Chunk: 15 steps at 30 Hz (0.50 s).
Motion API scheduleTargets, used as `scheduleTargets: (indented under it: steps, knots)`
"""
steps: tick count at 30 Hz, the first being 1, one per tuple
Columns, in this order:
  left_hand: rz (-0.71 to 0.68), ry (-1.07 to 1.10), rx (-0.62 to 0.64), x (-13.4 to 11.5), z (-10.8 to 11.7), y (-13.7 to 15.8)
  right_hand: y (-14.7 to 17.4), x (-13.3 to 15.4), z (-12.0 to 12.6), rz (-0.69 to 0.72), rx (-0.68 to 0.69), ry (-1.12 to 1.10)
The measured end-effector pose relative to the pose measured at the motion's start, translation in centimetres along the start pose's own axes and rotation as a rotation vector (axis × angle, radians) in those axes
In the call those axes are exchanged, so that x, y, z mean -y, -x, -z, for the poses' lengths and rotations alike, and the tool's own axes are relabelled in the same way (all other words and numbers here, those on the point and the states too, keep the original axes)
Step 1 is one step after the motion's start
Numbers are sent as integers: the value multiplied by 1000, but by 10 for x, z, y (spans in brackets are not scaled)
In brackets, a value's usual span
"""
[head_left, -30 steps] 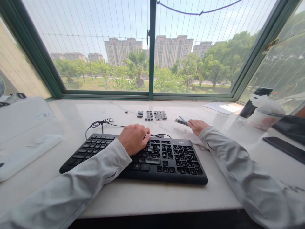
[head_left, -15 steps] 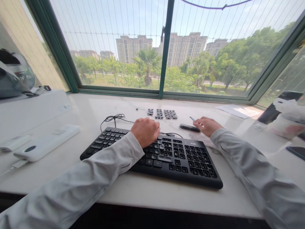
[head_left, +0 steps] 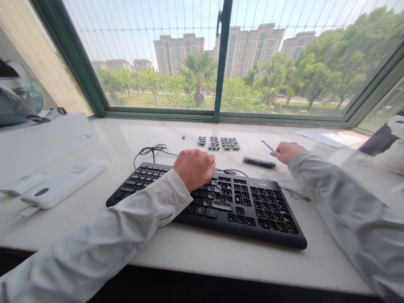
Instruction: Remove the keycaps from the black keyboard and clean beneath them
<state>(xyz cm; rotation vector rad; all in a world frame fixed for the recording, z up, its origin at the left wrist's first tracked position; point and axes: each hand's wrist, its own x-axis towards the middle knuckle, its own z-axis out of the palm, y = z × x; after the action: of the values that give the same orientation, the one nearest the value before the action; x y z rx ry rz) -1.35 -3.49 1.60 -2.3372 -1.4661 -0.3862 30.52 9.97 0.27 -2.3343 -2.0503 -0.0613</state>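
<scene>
A black keyboard lies at a slant on the white counter, its right part showing bare sockets without keycaps. My left hand rests curled over its upper middle; the fingertips are hidden behind the knuckles, so what they hold cannot be seen. Off the keyboard's upper right corner, my right hand pinches a thin blue stick that points up and left. A slim dark pen-like item lies just left of that hand. Beyond the keyboard, loose black keycaps sit in groups, with one small piece apart.
The keyboard's coiled cable lies behind it. A white power bank and a white box with a helmet on it stand at left. Papers lie at back right, below the window. A white plush-like thing is far right.
My right hand has moved right, away from the dark pen-like item, and more of the blue stick shows. My left hand stays over the keyboard. The view has shifted slightly.
</scene>
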Motion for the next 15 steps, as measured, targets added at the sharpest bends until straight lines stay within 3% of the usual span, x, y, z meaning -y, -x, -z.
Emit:
scheduleTargets:
  steps: [2, 4, 7, 10, 13, 15]
  knots:
    - [14, 19, -6, 0, 1, 0, 10, 2, 12, 15, -129, -102]
    - [44, 74, -21, 0, 2, -1, 26, 8, 24, 132, -237, -254]
    - [96, 243, -58, 0, 2, -3, 60, 24, 33, 490, -85, -539]
    - [31, 495, -42, 1, 1, -6, 93, 45, 37, 821, 56, -745]
    - [-106, 731, 40, 1, 0, -8, 116, 62, 39, 918, 57, -886]
    - [-140, 861, 99, -1, 1, -8, 125, 70, 39, 913, 19, -999]
